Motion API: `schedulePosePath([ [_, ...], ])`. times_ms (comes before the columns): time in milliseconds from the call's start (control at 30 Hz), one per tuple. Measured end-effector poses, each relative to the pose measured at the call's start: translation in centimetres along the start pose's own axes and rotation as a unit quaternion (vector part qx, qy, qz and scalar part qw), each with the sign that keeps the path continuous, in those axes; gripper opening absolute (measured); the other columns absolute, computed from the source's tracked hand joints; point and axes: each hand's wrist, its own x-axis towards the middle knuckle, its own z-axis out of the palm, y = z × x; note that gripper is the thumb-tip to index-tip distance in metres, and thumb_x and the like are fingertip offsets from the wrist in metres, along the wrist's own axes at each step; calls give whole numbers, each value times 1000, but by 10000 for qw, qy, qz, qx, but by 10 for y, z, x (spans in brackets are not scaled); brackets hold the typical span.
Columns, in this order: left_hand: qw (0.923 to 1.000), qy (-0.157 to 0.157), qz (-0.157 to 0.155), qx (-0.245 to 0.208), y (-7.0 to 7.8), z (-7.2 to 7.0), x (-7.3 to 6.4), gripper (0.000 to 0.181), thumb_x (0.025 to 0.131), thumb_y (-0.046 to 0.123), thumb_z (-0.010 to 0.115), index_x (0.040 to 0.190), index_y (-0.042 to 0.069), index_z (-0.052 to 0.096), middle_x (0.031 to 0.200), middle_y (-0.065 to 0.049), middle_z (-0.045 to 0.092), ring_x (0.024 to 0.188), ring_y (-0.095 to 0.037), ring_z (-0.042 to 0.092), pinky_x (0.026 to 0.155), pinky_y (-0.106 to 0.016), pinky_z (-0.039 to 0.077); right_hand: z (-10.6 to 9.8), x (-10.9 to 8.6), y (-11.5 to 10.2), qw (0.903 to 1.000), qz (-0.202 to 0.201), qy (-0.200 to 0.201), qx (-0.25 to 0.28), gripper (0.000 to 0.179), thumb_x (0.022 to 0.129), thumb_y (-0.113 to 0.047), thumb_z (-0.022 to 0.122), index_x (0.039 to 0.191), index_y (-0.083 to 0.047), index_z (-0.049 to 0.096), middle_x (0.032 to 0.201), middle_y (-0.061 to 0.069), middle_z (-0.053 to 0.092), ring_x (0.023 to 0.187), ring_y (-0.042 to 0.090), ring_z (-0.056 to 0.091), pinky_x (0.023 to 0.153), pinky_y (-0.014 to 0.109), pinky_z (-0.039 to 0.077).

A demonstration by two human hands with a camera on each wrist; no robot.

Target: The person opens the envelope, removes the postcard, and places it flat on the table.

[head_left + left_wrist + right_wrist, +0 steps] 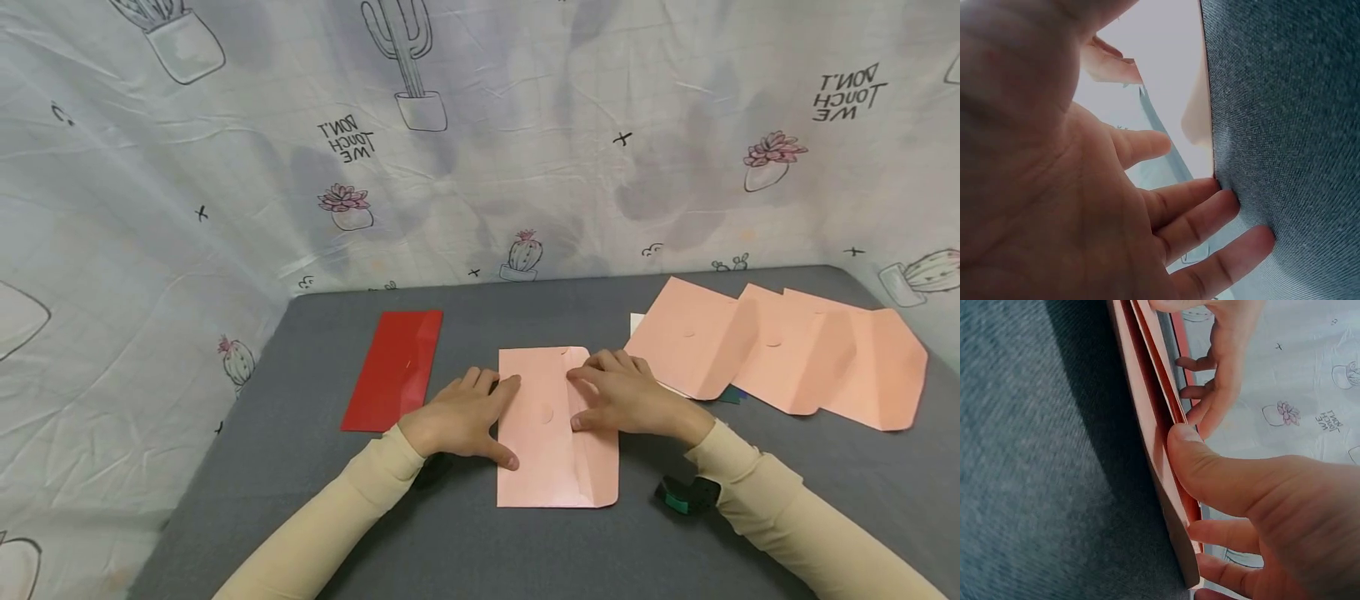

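Note:
A pink paper envelope (536, 450) lies on the grey table, its flap (600, 467) folded out to the right. My left hand (463, 412) rests at its left edge, with thumb and index finger spread over the paper. In the left wrist view, the other fingers (1194, 231) reach down to the cloth beside the edge. My right hand (626, 392) lies across the flap side, thumb and fingertips touching the mouth of the envelope. The right wrist view shows the mouth (1160, 406) gaping slightly, with the right thumb (1194, 453) on its upper edge.
A red envelope (393, 358) lies to the left, behind my left hand. On the right, several pink envelopes (776, 350) overlap in a fan, with white and dark green pieces peeking out beneath. A printed curtain (480, 167) hangs behind the grey table (337, 517).

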Motion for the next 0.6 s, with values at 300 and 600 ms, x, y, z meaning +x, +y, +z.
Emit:
schedulePosePath([
  [300,10000,13,-57,27,0,1,1,106,73,60,83,156,13,35,143,-14,47,125,-26,43,105,-42,46,4,5,0,9980,-294,99,547,17,84,-30,79,97,-21,75,122,9,62,121,39,48,98,62,32],
  [600,9998,28,-170,36,1,2,2,102,74,63,81,155,16,40,143,-13,47,124,-25,43,104,-42,46,12,14,0,9723,869,79,2170,23,96,-22,64,107,-5,75,95,5,73,84,15,57,72,30,47],
])
